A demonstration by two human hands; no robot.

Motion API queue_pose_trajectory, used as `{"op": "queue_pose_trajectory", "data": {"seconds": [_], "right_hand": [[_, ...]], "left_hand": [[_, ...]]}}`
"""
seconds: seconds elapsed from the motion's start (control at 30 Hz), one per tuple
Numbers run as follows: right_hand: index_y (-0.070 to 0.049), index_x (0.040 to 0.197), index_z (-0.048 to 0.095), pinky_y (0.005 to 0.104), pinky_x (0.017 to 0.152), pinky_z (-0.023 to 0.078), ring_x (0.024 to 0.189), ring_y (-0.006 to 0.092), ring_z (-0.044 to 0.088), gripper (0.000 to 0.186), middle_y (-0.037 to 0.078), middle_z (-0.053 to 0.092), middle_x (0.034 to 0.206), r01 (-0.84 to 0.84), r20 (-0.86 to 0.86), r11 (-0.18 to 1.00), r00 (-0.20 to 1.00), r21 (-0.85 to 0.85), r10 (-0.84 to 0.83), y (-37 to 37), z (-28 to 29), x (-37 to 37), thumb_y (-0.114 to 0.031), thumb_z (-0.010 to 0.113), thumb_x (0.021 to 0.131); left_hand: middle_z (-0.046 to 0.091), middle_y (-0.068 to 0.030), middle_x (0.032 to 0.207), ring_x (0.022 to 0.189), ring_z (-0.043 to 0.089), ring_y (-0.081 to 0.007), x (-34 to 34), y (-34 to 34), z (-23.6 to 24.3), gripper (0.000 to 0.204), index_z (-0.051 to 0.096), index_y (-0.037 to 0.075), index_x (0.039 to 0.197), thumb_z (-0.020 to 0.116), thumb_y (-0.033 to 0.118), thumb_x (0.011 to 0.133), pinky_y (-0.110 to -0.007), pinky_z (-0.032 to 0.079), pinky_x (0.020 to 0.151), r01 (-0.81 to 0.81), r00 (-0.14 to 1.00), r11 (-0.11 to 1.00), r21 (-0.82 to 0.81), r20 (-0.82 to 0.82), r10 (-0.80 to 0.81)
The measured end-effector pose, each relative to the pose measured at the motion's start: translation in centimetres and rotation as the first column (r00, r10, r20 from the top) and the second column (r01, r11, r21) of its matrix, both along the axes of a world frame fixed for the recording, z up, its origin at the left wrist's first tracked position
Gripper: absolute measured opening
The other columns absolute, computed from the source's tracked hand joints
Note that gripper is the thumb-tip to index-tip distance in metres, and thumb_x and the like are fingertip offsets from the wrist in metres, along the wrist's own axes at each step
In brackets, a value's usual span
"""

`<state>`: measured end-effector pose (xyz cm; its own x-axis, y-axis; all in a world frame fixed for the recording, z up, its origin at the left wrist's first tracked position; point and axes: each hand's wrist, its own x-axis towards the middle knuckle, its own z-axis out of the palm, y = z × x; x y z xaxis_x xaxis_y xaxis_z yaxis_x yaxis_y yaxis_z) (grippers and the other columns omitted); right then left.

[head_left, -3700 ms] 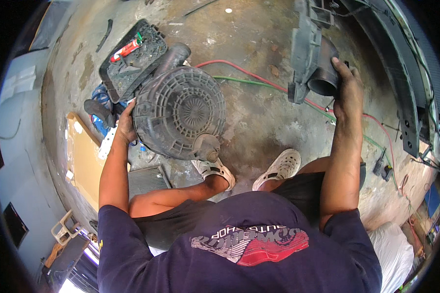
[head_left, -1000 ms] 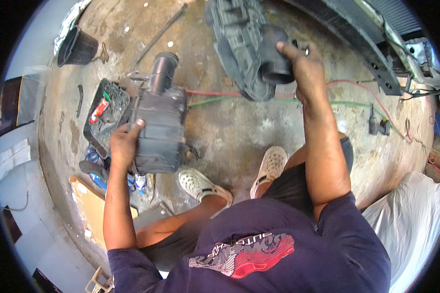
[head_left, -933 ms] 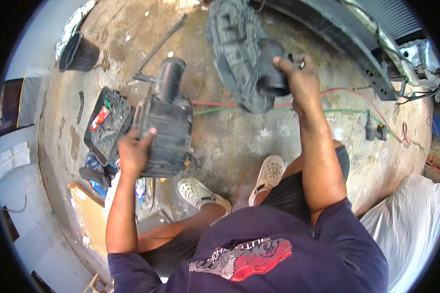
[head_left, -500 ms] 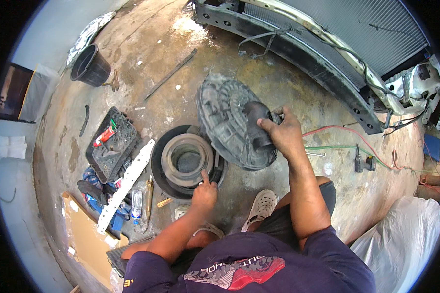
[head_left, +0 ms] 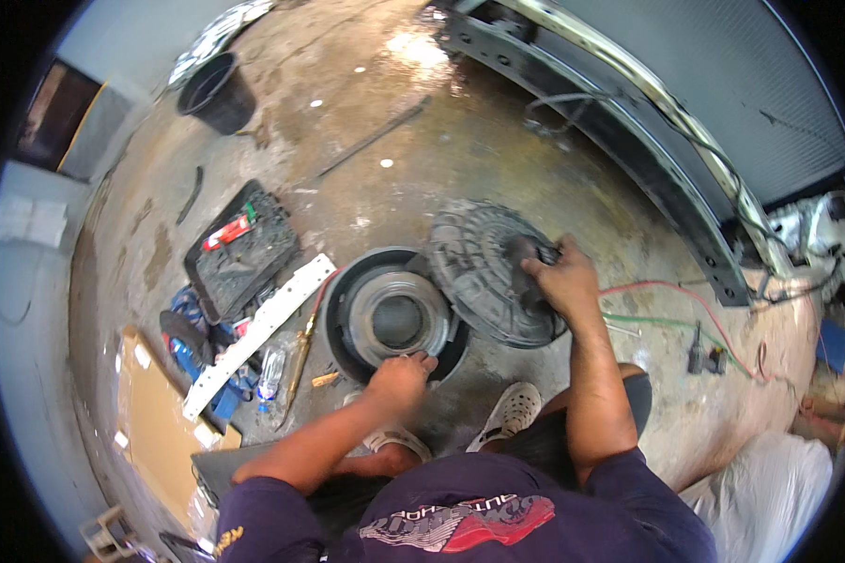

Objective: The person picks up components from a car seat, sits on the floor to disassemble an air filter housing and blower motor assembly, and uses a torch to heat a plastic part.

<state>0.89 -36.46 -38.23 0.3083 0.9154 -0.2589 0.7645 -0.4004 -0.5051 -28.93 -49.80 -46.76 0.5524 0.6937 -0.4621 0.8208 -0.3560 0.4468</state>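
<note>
My right hand [head_left: 565,280] grips a round black air-cleaner cover [head_left: 483,263], ribbed on its face, by the dark pipe stub on it. The cover is held tilted above the floor and overlaps the right edge of a black round housing [head_left: 340,349]. Inside that housing sits a ring-shaped air filter [head_left: 359,324] with a dark round opening in its middle. My left hand [head_left: 402,383] is at the filter's near rim, fingers curled over it; the fingertips are partly hidden and a little blurred.
Left of the housing lie a white perforated metal bar [head_left: 263,328], a brass-coloured torch [head_left: 300,361], a plastic bottle [head_left: 270,375] and a black tray [head_left: 221,296] holding a red tube. A black bucket [head_left: 218,98] stands farther off. A vehicle's front frame [head_left: 620,155] fills the far right, with hoses [head_left: 676,284] below.
My right hand has lowered the cover, bringing it nearer the housing's right side. My left index finger was stretched over the filter rim; now the fingers curl there. The view has shifted.
</note>
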Motion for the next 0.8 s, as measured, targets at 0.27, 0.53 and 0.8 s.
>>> {"op": "queue_pose_trajectory", "data": {"seconds": [0.27, 0.53, 0.8], "right_hand": [[0.001, 0.098, 0.059, 0.0477, 0.077, 0.053, 0.085, 0.0422, 0.068, 0.053, 0.023, 0.069, 0.09, -0.078, -0.007, 0.955, 0.996, 0.285, 0.084, -2.9, 1.3, -3.3, -0.035, 0.088, 0.071], [0.004, 0.136, 0.041, 0.0513, 0.081, 0.056, 0.092, 0.0467, 0.064, 0.083, 0.029, 0.045, 0.116, -0.543, -0.299, 0.785, 0.727, 0.299, 0.618, -10.1, -2.1, -14.2, -0.029, 0.085, 0.075], [0.003, 0.116, 0.048, 0.0533, 0.082, 0.054, 0.094, 0.0485, 0.065, 0.048, 0.033, 0.049, 0.118, -0.615, -0.455, 0.786, 0.682, 0.066, 0.572, -11.0, -2.8, -14.3, -0.013, 0.074, 0.079]], "left_hand": [[0.069, -0.0257, 0.118, 0.109, 0.067, -0.0415, -13.3, 9.4, 6.3, 0.058, 0.063, 0.001, 0.125, 0.076, 0.043, 0.087, -0.048, 0.053, 0.093, -0.726, 0.686, 0.688, -0.002, -0.074, 0.724], [0.024, -0.0205, 0.167, 0.149, 0.031, -0.0382, -14.4, 9.3, 2.5, 0.104, 0.026, 0.009, 0.161, 0.051, 0.079, 0.089, -0.056, 0.03, 0.115, -0.74, 0.286, 0.297, -0.603, 0.117, 0.951], [0.047, -0.032, 0.149, 0.139, 0.045, -0.045, -11.5, 7.4, -0.8, 0.091, 0.037, -0.008, 0.148, 0.085, 0.03, 0.081, -0.044, 0.035, 0.117, -0.567, 0.818, 0.82, 0.08, 0.172, 0.548]]}}
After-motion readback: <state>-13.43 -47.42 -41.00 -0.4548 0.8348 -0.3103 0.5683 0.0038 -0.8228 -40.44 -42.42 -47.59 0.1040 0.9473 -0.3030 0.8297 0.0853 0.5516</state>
